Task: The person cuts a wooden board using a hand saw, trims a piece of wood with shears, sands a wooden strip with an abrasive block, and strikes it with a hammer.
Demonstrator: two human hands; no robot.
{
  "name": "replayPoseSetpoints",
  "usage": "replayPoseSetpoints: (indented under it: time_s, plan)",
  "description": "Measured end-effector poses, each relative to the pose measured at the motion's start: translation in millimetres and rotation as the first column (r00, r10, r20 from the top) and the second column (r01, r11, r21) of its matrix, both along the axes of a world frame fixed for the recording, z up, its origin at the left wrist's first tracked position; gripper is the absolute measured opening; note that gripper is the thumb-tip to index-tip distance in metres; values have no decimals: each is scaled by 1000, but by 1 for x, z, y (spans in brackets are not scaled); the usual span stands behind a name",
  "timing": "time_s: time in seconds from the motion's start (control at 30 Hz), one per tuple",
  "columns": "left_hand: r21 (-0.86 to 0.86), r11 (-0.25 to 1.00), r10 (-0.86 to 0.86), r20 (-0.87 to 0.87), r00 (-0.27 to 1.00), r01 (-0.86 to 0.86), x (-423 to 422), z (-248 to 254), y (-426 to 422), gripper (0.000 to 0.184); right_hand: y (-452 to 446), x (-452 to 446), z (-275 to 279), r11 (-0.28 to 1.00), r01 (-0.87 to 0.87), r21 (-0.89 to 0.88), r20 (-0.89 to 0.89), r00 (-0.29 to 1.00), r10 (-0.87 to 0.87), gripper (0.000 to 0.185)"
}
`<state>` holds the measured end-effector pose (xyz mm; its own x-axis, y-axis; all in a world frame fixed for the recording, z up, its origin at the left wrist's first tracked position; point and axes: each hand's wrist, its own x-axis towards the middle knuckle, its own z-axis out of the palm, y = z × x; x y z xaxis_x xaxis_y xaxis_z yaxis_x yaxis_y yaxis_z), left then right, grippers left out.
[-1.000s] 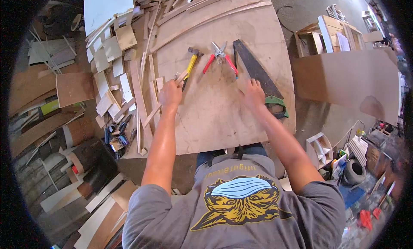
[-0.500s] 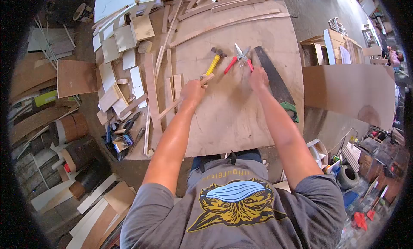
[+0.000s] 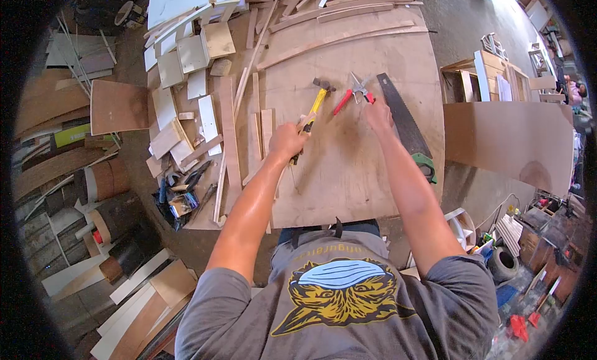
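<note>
My left hand [image 3: 287, 140] is closed around a thin wooden strip [image 3: 305, 120], which crosses over the handle of a claw hammer [image 3: 319, 100]. The hammer lies on the plywood tabletop [image 3: 348, 186], its head pointing away from me and its black grip partly under my hand. My right hand [image 3: 378, 116] has its fingers closed at one red handle of a pair of metal snips [image 3: 359, 93]; the blades point away and the other handle angles left. Just right of that hand lies a handsaw [image 3: 401, 114] with a green handle [image 3: 423, 166].
Wooden strips [image 3: 336, 44] lie along the table's far side. Board offcuts [image 3: 193, 54] pile up on the left, above a dark bag of tools [image 3: 180, 201]. A brown panel [image 3: 510, 139] stands off the right edge. Behind it, a person [image 3: 575, 89] is partly visible.
My left hand has turned the wooden strip steeper, nearly in line with the hammer handle. My right hand has shifted slightly left against the snips. The view has moved a little.
</note>
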<state>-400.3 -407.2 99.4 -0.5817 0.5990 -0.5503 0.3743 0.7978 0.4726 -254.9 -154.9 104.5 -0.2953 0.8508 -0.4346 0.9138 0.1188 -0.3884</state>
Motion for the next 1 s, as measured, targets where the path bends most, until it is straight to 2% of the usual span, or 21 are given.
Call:
replayPoseSetpoints:
  time_s: [0.07, 0.17, 0.2, 0.27, 0.3, 0.4, 0.43, 0.53, 0.57, 0.67, 0.7, 0.8, 0.83, 0.9, 1.0]
  plan:
    - [7, 1000, -11, 63, 998, 11, 1, 1, 1, 42, 3, 8, -28, 992, -124, 24, -6, 992, 124, 36]
    - [30, 999, -26, 112, 993, 23, 3, 16, 8, 46, 2, 10, -48, 978, -209, 24, -44, 977, 210, 35]
    - [38, 999, -31, 121, 992, 26, 3, 21, 8, 48, -5, 12, -56, 978, -197, 63, -143, 968, 204, 32]
    - [145, 988, 24, 175, 984, -50, -3, 11, 0, 52, -24, 13, -70, 979, -161, 128, -339, 920, 196, 29]
    - [195, 977, 51, 202, 978, -91, -7, 15, -3, 54, -33, 10, -70, 982, -165, 93, -331, 925, 187, 28]
    - [210, 899, 264, 439, 859, -384, -15, 32, -21, 56, -64, -6, -66, 983, -183, 4, -348, 921, 172, 25]
    - [207, 870, 344, 394, 852, -448, -17, 33, -29, 55, -75, -12, -59, 981, -195, -16, -380, 908, 175, 25]
    - [174, 858, 335, 524, 783, -484, -32, 44, -58, 48, -108, -35, -50, 973, -215, -88, -473, 868, 149, 25]
    - [166, 859, 357, 485, 798, -485, -41, 23, -74, 46, -119, -44, -50, 969, -219, -114, -503, 854, 134, 25]
    - [327, 800, 398, 338, 853, -503, -50, 44, -105, 44, -152, -74, -58, 962, -266, -61, -538, 821, 193, 26]
    - [148, 896, 383, 220, 897, -419, -63, 43, -120, 42, -164, -85, -53, 958, -278, -66, -555, 808, 196, 26]
    - [268, 883, 365, 122, 923, -385, -82, 58, -151, 58, -198, -122, -36, 947, -306, -94, -601, 776, 191, 26]
    - [243, 867, 412, 143, 900, -435, -86, 60, -158, 54, -209, -136, -38, 943, -313, -111, -613, 769, 183, 26]
    - [253, 872, 412, 82, 908, -419, -97, 61, -176, 54, -228, -160, -36, 937, -333, -102, -643, 741, 194, 26]
    - [178, 917, 377, -87, 922, -358, -119, 47, -201, 56, -243, -188, -27, 898, -421, -127, -536, 791, 295, 26]
